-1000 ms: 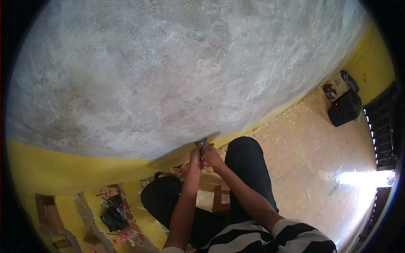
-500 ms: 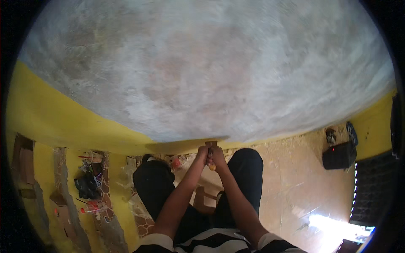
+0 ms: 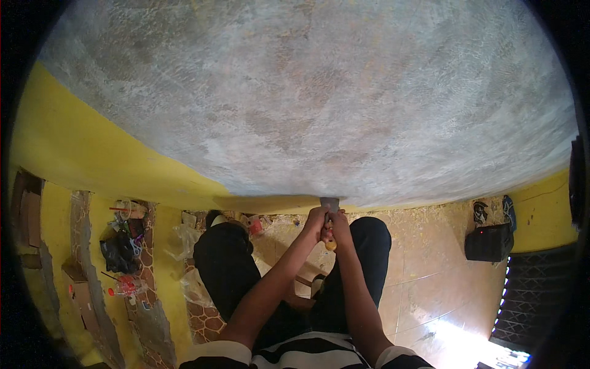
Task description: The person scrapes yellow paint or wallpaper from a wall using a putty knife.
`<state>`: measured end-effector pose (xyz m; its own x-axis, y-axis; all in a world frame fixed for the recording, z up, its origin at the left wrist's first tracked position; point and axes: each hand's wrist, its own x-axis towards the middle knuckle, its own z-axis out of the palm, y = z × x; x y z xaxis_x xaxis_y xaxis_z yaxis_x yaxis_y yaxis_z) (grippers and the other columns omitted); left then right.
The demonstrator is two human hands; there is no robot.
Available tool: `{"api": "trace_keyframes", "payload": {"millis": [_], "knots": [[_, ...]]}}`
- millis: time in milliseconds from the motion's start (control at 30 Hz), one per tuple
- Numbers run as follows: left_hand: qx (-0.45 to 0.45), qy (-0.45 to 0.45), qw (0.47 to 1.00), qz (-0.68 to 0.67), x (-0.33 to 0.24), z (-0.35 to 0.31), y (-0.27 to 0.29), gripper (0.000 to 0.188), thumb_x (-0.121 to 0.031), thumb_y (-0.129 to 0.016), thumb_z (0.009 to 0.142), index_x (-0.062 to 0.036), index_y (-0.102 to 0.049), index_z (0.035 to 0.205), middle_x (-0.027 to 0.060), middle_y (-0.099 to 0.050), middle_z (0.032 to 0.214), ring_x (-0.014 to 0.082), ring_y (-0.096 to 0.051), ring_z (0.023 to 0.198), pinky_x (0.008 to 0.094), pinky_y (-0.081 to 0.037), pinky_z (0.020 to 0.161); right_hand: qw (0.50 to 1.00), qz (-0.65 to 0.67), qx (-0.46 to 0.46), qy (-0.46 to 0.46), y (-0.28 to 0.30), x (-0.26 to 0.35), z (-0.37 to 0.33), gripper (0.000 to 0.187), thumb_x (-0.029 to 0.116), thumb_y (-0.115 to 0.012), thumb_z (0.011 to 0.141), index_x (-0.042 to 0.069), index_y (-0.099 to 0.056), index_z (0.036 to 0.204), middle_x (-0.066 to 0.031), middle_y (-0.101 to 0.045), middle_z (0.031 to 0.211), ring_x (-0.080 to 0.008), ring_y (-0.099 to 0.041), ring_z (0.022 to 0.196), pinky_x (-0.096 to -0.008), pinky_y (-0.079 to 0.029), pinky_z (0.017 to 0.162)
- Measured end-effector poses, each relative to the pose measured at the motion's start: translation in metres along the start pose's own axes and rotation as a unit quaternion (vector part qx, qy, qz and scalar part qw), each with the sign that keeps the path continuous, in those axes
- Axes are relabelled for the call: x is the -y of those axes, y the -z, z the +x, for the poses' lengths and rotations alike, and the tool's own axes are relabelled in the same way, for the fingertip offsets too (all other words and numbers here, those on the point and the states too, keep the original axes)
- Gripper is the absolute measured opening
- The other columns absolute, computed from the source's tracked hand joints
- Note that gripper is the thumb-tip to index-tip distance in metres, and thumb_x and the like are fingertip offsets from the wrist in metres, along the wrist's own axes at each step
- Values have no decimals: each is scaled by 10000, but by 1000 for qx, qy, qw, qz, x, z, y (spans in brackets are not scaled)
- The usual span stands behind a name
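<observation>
Both my hands grip a scraper (image 3: pixel 330 202) with a flat, dark, wide blade and a yellowish handle end that sticks out below my fingers. My left hand (image 3: pixel 316 219) is closed at the left of the blade's base, and my right hand (image 3: pixel 340 226) wraps round the handle from the right. The blade's edge meets the low part of the wall (image 3: pixel 295 123), where the bare grey, mottled surface borders a strip of yellow paint (image 3: pixel 264 203). Part of the handle is hidden by my fingers.
Yellow paint flakes litter the tiled floor (image 3: pixel 424 246) along the wall's foot. At left, shelf-like ledges hold a black plastic bag (image 3: pixel 118 251), a red-capped bottle (image 3: pixel 129 286) and cardboard (image 3: pixel 83 301). A black box-shaped device (image 3: pixel 490 242) stands at right, near a dark metal lattice (image 3: pixel 533 292).
My hands and the scraper have shifted to the right along the wall's lower edge. The blade now shows more plainly above my fingers. The view has tilted slightly.
</observation>
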<state>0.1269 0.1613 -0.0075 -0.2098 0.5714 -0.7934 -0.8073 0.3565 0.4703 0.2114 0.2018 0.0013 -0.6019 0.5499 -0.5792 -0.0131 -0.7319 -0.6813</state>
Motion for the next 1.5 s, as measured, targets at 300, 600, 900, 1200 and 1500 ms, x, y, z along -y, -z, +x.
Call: {"api": "trace_keyframes", "payload": {"millis": [300, 600, 900, 1200, 1500], "knots": [[55, 39, 998, -20, 17, 16, 5, 321, -431, -500, 857, -146, -466, 715, -20, -342, 457, 110, -330, 292, 254, -229, 248, 986, -130, -8, 106, 27, -24, 26, 181, 166, -376, 883, 67, -446, 749, -41, -424, 529, -139, -400, 344, -293, -340, 300], [0, 22, 999, -47, 22, 33, -8, 288, -362, -456, 900, -124, -464, 739, -29, -333, 482, 98, -331, 328, 245, -212, 272, 974, -211, -41, 70, 49, -24, 46, 207, 167, -409, 874, 14, -474, 751, -64, -468, 567, -185, -419, 350, -326, -343, 306], [47, -15, 998, -43, 26, 37, -2, 259, -316, -396, 904, -96, -459, 782, 22, -425, 523, 125, -375, 332, 248, -263, 278, 970, -211, -74, 99, 28, -19, 33, 236, 189, -421, 887, 49, -472, 704, -56, -453, 576, -150, -458, 437, -289, -375, 400], [-1, -25, 999, -44, 38, 58, 0, 246, -295, -441, 896, -102, -477, 748, -2, -402, 502, 104, -349, 338, 254, -238, 289, 984, -152, -62, 67, 37, -31, 51, 300, 211, -415, 903, 53, -470, 654, -23, -414, 480, -111, -395, 325, -267, -327, 309], [-6, -27, 999, -45, 34, 61, -6, 267, -257, -445, 893, -92, -477, 686, 14, -413, 501, 125, -374, 345, 263, -274, 297, 980, -164, -94, 57, 44, -32, 59, 250, 192, -409, 883, 11, -520, 751, -43, -442, 579, -108, -411, 435, -273, -348, 399]]}}
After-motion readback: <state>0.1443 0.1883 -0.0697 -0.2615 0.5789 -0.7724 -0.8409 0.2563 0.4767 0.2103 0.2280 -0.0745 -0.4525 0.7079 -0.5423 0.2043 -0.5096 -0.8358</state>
